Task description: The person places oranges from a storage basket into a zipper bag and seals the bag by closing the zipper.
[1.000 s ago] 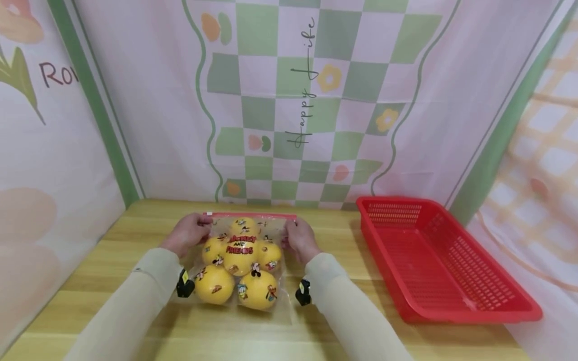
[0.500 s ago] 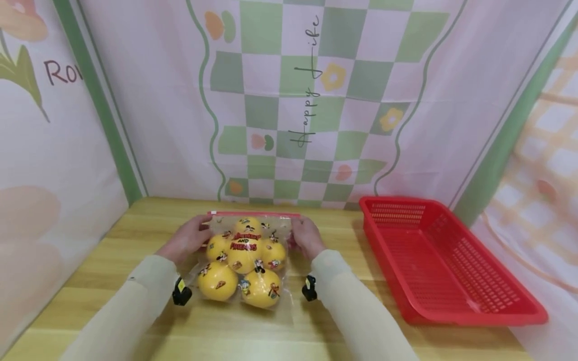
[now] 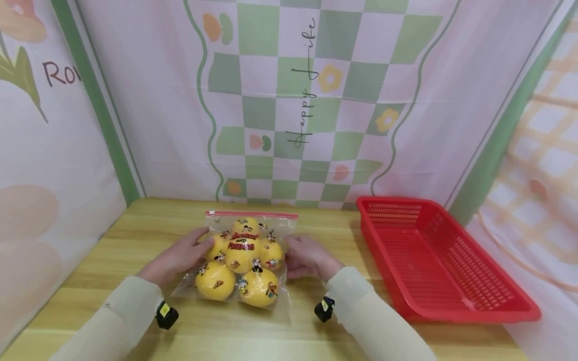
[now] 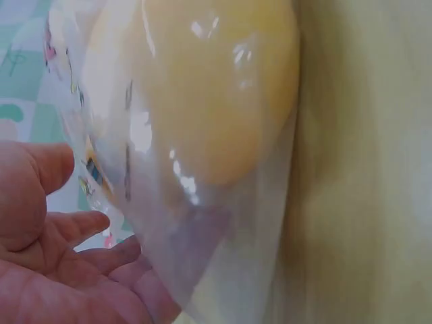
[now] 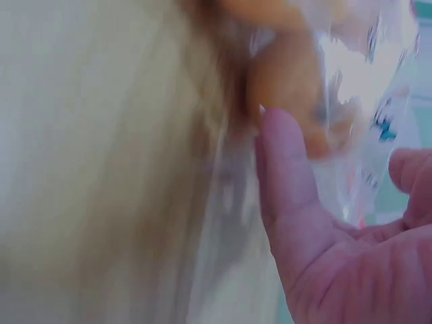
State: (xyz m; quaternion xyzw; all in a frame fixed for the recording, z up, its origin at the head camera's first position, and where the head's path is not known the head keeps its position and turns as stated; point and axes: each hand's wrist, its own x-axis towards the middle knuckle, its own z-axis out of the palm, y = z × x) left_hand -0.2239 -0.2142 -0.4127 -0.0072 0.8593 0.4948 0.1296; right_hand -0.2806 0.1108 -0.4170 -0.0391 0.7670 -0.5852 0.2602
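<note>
Clear printed zip bag (image 3: 246,260) of yellow fruit, lying on the wooden table (image 3: 113,240).
Left hand (image 3: 180,258) and right hand (image 3: 307,258) flank it, fingers apparently relaxed (wrist views blur); likely heavy, slippery film—support underneath.

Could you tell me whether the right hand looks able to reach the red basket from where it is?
Probably yes: the right hand rests beside the bag, and only bare table lies between it and the red basket.
</note>
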